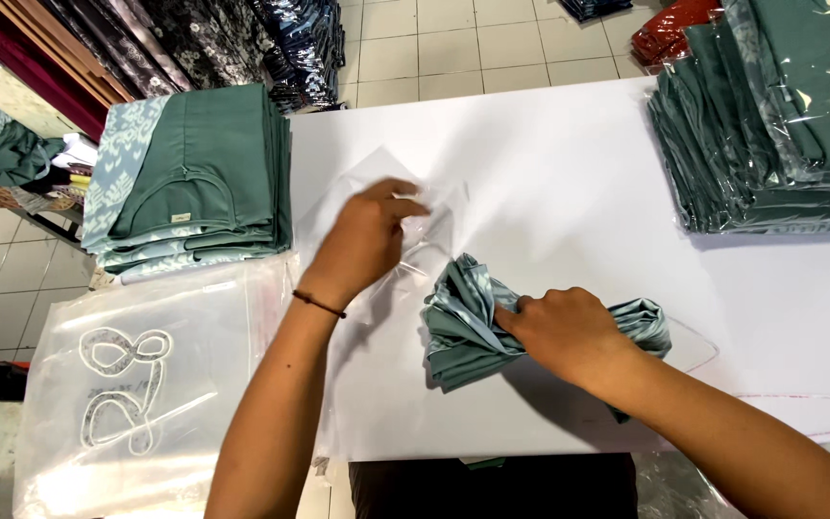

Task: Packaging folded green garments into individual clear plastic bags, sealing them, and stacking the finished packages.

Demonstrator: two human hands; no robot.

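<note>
Beside the white table (569,125), the folded stack (208,178) is plain dark green over a pale blue-green leaf print (the bundled garment (468,322) on it matches both); floor tiles (434,43) are cream.

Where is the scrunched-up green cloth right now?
In the head view, the folded green garment lies on the white table, low and centre, gripped by the right hand, beside the clear plastic bag that the left hand touches.

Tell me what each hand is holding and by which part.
Right hand grips the bunched green garment around its gathered middle. Left hand pinches the clear plastic bag on the table, apparently near its edge.
</note>
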